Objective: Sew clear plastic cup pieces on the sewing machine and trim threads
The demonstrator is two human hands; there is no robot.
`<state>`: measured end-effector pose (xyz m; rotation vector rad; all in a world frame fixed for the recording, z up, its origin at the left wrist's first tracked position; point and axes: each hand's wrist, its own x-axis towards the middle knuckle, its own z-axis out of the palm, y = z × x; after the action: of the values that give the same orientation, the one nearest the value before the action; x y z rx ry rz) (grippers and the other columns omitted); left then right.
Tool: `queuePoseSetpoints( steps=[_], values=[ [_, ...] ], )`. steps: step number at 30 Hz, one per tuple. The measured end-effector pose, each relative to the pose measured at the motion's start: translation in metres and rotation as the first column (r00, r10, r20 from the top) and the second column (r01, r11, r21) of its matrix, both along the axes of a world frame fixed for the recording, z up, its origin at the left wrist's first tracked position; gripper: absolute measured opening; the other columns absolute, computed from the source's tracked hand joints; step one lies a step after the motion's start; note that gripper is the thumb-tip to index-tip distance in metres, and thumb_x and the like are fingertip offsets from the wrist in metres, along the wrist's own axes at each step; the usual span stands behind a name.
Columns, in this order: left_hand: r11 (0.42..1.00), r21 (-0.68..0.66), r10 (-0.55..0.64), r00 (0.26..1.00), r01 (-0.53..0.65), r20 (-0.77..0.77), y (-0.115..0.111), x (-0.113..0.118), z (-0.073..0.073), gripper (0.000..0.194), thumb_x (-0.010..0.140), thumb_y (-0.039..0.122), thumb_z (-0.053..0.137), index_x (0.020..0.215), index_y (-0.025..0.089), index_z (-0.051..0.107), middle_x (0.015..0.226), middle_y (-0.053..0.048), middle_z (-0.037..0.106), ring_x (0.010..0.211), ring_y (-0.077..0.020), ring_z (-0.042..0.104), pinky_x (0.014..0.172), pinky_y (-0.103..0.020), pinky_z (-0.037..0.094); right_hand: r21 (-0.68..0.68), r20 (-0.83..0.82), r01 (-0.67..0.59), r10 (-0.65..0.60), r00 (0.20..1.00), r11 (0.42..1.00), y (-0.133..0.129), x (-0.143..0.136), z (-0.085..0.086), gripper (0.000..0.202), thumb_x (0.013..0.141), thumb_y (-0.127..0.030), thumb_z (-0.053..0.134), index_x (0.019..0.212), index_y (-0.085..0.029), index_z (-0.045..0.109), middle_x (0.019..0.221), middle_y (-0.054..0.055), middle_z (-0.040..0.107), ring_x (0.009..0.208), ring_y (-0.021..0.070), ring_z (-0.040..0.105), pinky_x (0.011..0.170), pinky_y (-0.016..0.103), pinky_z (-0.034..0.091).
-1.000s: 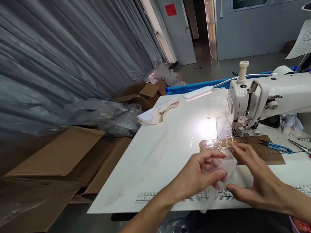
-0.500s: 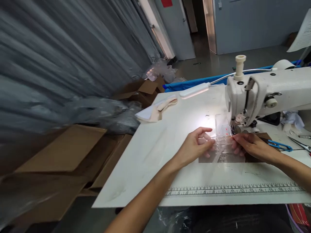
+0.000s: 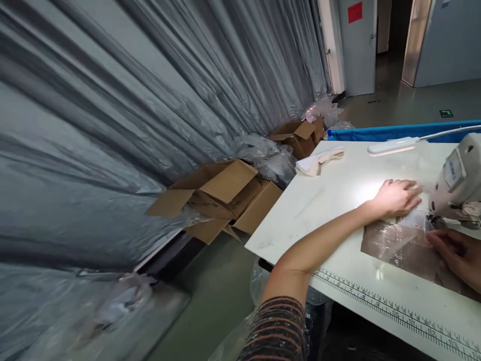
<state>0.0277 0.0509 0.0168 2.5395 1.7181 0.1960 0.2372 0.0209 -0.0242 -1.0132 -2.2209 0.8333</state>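
The table (image 3: 319, 210) has room toward its left edge; machine (image 3: 456, 175) at right. Left hand (image 3: 398, 197) lies spread, unclenched; right hand (image 3: 457, 254) at the film (image 3: 391, 241), grip hard to tell. Film lies beside machine, toward near edge; cloth (image 3: 317, 161) by far left corner.

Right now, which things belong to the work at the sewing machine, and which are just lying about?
Seemingly in the work:
- left hand
- right hand
- clear plastic
- brown sheet under it
- machine
- lamp

Apparently lying about:
- cloth
- boxes
- plastic bags
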Motion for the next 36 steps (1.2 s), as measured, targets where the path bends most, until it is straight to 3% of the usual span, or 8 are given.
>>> queuePoseSetpoints(
  steps=[5, 11, 15, 17, 21, 25, 32, 36],
  values=[
    [0.977, 0.059, -0.21, 0.969, 0.204, 0.128, 0.013, -0.021, -0.008, 0.033, 0.097, 0.031, 0.039, 0.12, 0.02, 0.06, 0.138, -0.01, 0.054, 0.125, -0.0203, 0.051, 0.107, -0.037, 0.039, -0.364, -0.002, 0.094, -0.102, 0.995, 0.927, -0.005, -0.008, 0.009, 0.033, 0.09, -0.045, 0.044, 0.081, -0.02, 0.063, 0.068, 0.005, 0.07, 0.047, 0.018, 0.063, 0.042, 0.028, 0.049],
    [0.911, 0.388, -0.272, 0.914, 0.143, 0.302, -0.021, -0.035, -0.011, 0.026, 0.093, 0.021, 0.042, 0.108, 0.014, 0.062, 0.113, -0.014, 0.067, 0.102, -0.0213, 0.064, 0.086, -0.039, 0.055, -0.42, -0.012, 0.1, -0.115, 0.993, 0.902, -0.008, -0.007, 0.011, 0.039, 0.092, -0.049, 0.043, 0.088, -0.016, 0.063, 0.069, 0.004, 0.066, 0.053, 0.0143, 0.059, 0.049, 0.026, 0.046],
    [0.821, 0.404, -0.547, 0.757, 0.403, 0.357, -0.056, -0.019, -0.01, 0.02, 0.087, 0.015, 0.047, 0.097, 0.016, 0.065, 0.096, -0.007, 0.072, 0.085, -0.015, 0.067, 0.068, -0.029, 0.058, -0.33, 0.074, 0.066, -0.043, 0.996, 0.942, -0.012, -0.007, 0.02, 0.027, 0.081, -0.041, 0.061, 0.093, -0.017, 0.064, 0.066, 0.0, 0.061, 0.056, 0.0131, 0.055, 0.05, 0.024, 0.04],
    [0.818, 0.344, -0.562, 0.767, 0.461, 0.309, -0.068, -0.01, -0.011, 0.023, 0.088, 0.022, 0.051, 0.104, 0.015, 0.064, 0.103, -0.01, 0.071, 0.088, -0.0182, 0.066, 0.072, -0.034, 0.058, -0.244, 0.111, 0.068, -0.042, 0.993, 0.967, -0.013, -0.007, 0.023, 0.02, 0.08, -0.033, 0.06, 0.091, -0.017, 0.063, 0.066, 0.0, 0.06, 0.057, 0.0131, 0.053, 0.051, 0.025, 0.039],
    [0.887, 0.275, -0.397, 0.917, 0.37, 0.047, -0.075, -0.003, -0.016, 0.038, 0.094, 0.039, 0.046, 0.117, 0.011, 0.059, 0.119, -0.017, 0.064, 0.095, -0.0284, 0.063, 0.073, -0.047, 0.055, -0.078, 0.181, 0.147, -0.131, 0.975, 0.986, -0.016, -0.007, 0.026, 0.012, 0.082, -0.029, 0.054, 0.076, -0.019, 0.057, 0.061, -0.001, 0.054, 0.053, 0.0128, 0.048, 0.05, 0.026, 0.033],
    [0.887, 0.315, -0.369, 0.928, 0.337, 0.045, -0.072, -0.007, -0.021, 0.038, 0.098, 0.038, 0.039, 0.123, 0.014, 0.055, 0.13, -0.016, 0.059, 0.111, -0.0295, 0.059, 0.087, -0.051, 0.05, -0.027, 0.171, 0.147, -0.14, 0.975, 0.989, -0.02, -0.004, 0.027, 0.015, 0.084, -0.029, 0.054, 0.071, -0.019, 0.053, 0.058, -0.001, 0.052, 0.052, 0.0124, 0.046, 0.05, 0.025, 0.032],
    [0.758, 0.639, -0.315, 0.931, 0.13, 0.185, -0.077, 0.003, -0.016, 0.021, 0.091, 0.019, 0.052, 0.111, 0.011, 0.055, 0.101, -0.014, 0.068, 0.089, -0.0234, 0.064, 0.07, -0.039, 0.056, 0.144, 0.16, 0.116, -0.139, 0.977, 0.983, -0.028, -0.003, 0.021, 0.012, 0.088, -0.026, 0.053, 0.086, -0.017, 0.061, 0.071, 0.004, 0.063, 0.059, 0.0147, 0.055, 0.057, 0.028, 0.041],
    [0.72, 0.668, -0.347, 0.931, 0.187, 0.113, -0.082, 0.016, -0.016, 0.026, 0.089, 0.015, 0.055, 0.113, 0.005, 0.054, 0.104, -0.018, 0.068, 0.091, -0.0252, 0.065, 0.07, -0.039, 0.058, 0.286, 0.271, 0.007, -0.088, 0.958, 0.958, -0.033, -0.005, 0.018, 0.018, 0.09, -0.021, 0.048, 0.092, -0.015, 0.065, 0.087, 0.011, 0.068, 0.074, 0.0197, 0.062, 0.063, 0.03, 0.043]
  ],
)
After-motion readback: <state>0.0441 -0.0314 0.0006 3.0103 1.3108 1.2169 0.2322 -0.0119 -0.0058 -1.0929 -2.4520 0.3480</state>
